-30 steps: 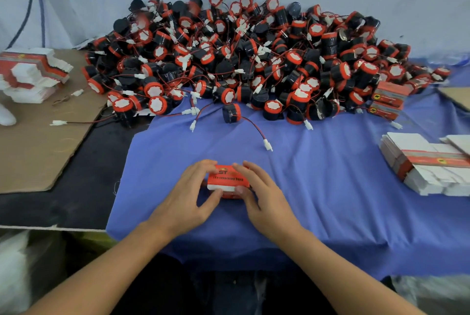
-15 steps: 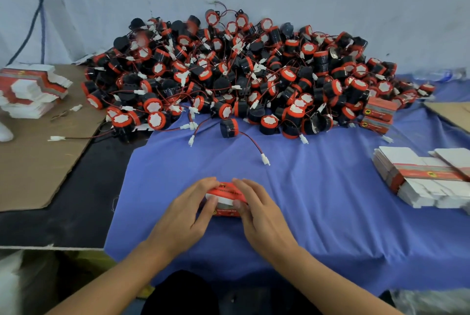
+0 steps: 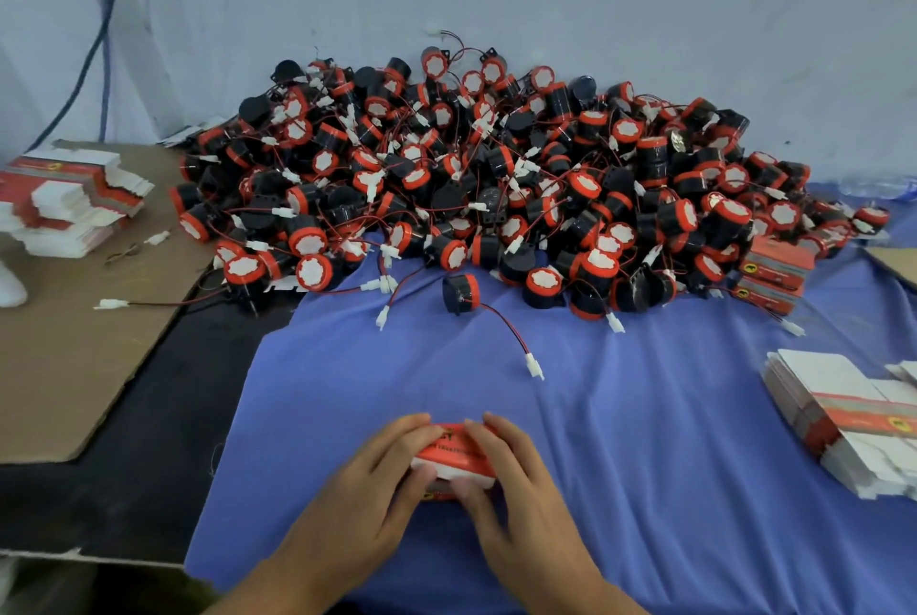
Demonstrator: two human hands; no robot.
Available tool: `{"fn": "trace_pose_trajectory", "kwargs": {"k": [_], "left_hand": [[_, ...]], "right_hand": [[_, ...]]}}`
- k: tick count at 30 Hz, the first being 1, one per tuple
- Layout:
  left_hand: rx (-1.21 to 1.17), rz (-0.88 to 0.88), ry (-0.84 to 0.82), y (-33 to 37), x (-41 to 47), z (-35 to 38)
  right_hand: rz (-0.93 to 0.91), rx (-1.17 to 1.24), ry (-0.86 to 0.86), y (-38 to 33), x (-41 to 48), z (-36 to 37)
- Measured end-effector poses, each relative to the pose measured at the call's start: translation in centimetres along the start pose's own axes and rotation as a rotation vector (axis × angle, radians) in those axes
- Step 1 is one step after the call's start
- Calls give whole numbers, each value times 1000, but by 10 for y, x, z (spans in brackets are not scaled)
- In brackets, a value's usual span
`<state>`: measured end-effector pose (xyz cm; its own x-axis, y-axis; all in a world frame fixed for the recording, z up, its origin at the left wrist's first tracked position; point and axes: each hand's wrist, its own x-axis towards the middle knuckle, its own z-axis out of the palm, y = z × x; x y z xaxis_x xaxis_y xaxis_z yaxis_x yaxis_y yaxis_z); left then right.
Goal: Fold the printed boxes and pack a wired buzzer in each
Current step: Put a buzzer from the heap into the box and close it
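A small red printed box point(image 3: 454, 458) with a white flap lies on the blue cloth point(image 3: 645, 416) near the front edge. My left hand point(image 3: 369, 495) grips its left side and my right hand point(image 3: 516, 490) grips its right side, fingers curled over the top and thumbs at the near flap. One black and red wired buzzer point(image 3: 461, 293) sits alone ahead of the box, its wire and white plug trailing right. Behind it rises a large heap of buzzers point(image 3: 496, 178).
A stack of flat unfolded boxes point(image 3: 853, 421) lies at the right, another flat stack point(image 3: 64, 197) on brown cardboard point(image 3: 64, 351) at the left. Two folded red boxes point(image 3: 771, 274) rest by the heap's right end. A white sheet hangs behind.
Both hands have stayed on the red box, turning and pressing it; the box now shows its white flap toward me. The camera has tilted so the scene sits lower in view.
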<state>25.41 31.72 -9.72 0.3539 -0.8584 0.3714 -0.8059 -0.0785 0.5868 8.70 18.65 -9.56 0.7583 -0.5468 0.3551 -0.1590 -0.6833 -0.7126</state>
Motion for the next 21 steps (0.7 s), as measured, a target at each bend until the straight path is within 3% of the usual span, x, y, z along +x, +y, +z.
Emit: {"fn": "trace_pose_trajectory", "kwargs": {"k": [7,21], "left_hand": [[-29,10,-7,2,4,-3],[-163,46,-83,-2,1,-3]], "right_hand": [[8,-31,53,-8,2,-3],[56,-89,-42,-15,-2,-7]]}}
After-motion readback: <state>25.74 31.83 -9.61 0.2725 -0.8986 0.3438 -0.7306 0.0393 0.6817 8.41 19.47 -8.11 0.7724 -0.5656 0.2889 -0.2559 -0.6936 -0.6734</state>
